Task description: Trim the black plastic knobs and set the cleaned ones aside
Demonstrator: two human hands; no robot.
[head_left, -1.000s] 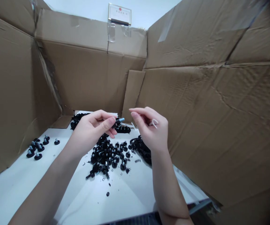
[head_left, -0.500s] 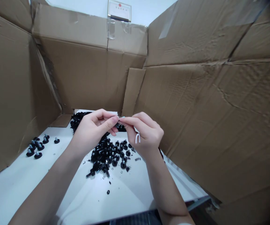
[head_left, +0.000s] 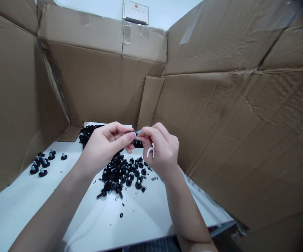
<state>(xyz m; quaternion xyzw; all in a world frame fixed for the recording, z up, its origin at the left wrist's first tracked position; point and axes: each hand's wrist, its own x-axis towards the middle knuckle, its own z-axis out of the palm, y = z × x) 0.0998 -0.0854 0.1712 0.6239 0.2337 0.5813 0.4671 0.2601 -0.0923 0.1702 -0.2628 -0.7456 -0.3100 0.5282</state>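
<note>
My left hand (head_left: 108, 141) pinches a small black piece (head_left: 129, 132) between thumb and fingers, above the middle of the table. Against it, my right hand (head_left: 160, 145) has its fingertips closed at the piece's bluish, metallic-looking end (head_left: 138, 132). A white curved strip (head_left: 150, 150) shows at the right hand's palm side. Below both hands lies a pile of black screws with round bases (head_left: 119, 171). Farther back, a second black pile (head_left: 87, 134) is partly hidden by my left hand.
Several black-based screws (head_left: 43, 172) stand upright at the table's left. Tiny rings and bits are scattered on the white table (head_left: 140, 224), with a small black nut (head_left: 121, 215) near the front. Cardboard walls (head_left: 98, 84) enclose the left, back and right.
My right hand has turned slightly, its fingers more curled, and more of the bluish end shows. The left hand has shifted a little to the right.
</note>
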